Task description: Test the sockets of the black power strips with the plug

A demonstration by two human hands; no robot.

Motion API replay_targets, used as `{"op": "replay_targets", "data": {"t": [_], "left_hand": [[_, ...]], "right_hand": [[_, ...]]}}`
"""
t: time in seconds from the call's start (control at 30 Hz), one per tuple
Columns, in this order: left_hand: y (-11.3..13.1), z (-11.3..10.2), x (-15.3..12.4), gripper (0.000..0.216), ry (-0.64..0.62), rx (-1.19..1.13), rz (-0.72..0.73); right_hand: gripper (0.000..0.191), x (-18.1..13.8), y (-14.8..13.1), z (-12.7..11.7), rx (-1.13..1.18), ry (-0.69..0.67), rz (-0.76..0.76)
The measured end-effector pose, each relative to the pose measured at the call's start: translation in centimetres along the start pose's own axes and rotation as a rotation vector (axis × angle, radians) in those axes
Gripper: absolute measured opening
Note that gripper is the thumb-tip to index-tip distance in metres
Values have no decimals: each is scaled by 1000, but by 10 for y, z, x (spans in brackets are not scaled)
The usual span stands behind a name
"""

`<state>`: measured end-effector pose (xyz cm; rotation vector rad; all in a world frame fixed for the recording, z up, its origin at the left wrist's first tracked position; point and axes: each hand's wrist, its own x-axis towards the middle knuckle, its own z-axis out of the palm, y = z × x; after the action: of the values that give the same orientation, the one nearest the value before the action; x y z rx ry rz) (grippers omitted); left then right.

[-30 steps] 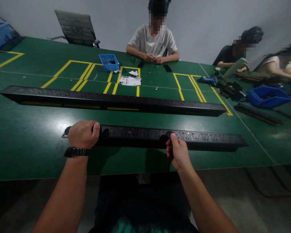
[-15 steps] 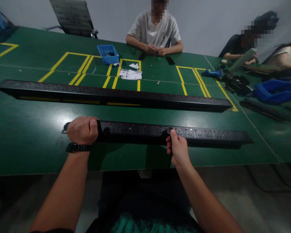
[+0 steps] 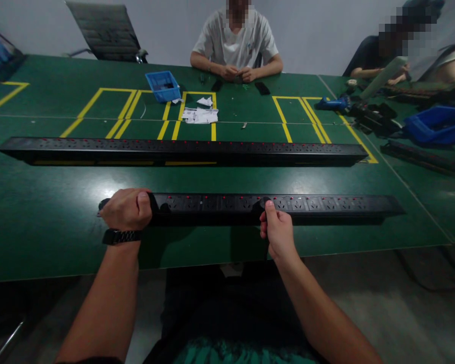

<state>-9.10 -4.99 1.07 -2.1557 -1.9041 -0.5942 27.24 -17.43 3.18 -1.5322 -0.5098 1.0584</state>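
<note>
A long black power strip (image 3: 227, 203), with a row of sockets and small red lights, lies across the green table in front of me. My left hand (image 3: 127, 208) is wrapped round its left end and hides part of it. At the strip's middle, my right hand (image 3: 277, 227) pinches a black plug (image 3: 264, 203) with the thumb on top. The plug is at the socket face; how deep it sits cannot be seen. A dark cord hangs below that hand. Beyond lies a second, longer power strip (image 3: 197, 147), touched by neither hand.
The green table (image 3: 60, 202) bears yellow tape outlines. Farther back are a blue bin (image 3: 163, 87) and white papers (image 3: 200, 115). At right lie a blue tray (image 3: 438, 126) and dark parts. A person (image 3: 237, 40) sits opposite, hands together; others sit at right.
The view has tilted a little, so the strips look more level. Both hands keep their hold on the near power strip and the plug.
</note>
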Motion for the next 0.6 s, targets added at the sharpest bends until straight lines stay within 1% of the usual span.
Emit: {"op": "replay_targets", "data": {"t": [0.17, 0.33, 0.43, 0.6], "left_hand": [[-2, -2, -11, 46, 31, 0, -18], [-1, -5, -9, 45, -17, 59, -34], [0, -7, -9, 43, -6, 48, -61], [1, -8, -13, 39, 26, -69, 18]], "right_hand": [[55, -5, 4, -4, 17, -21, -11], [54, -5, 5, -4, 26, -9, -28], [55, -4, 7, -3, 28, 0, -36], [54, -5, 10, -2, 22, 20, -75]]}}
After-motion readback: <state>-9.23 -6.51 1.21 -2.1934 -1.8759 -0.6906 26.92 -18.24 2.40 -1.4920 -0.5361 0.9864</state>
